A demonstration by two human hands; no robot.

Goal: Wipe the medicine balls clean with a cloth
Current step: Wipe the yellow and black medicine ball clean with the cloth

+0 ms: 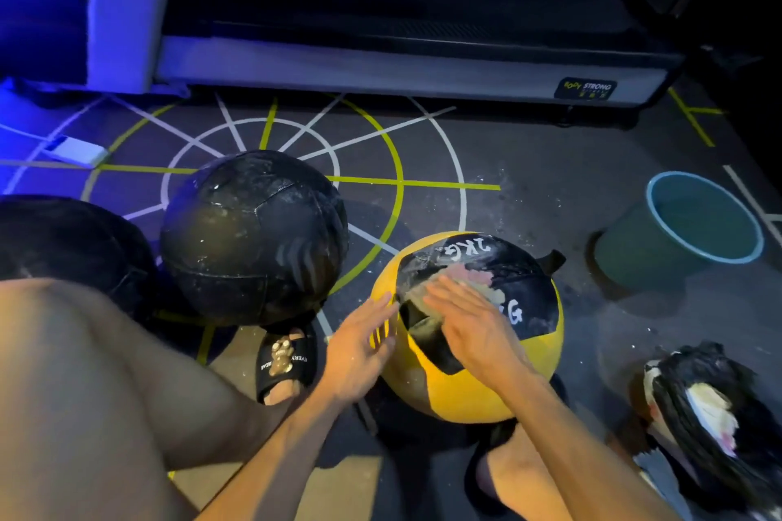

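The right hand is pressing a pale cloth flat under straight fingers atop the yellow ball, while the left hand, fingers open, is steadying its side. Just beyond the left fingertips, the black ball is looking still smeared, so plenty is remaining.

The yellow-and-black medicine ball at lower centre of the frame carried white lettering on its black panel: "2KG" stood near its top, seen upside down, and a second marking lower down showed only a "G", the rest lying hidden under the right hand. On the treadmill across the upper frame, a dark label at its right end read "BODY STRONG", with a smaller line beneath too small to read. The black slide sandal at lower centre-left bore white print reading "EVERY" and, partly visible, "BEAR", seen turned about.
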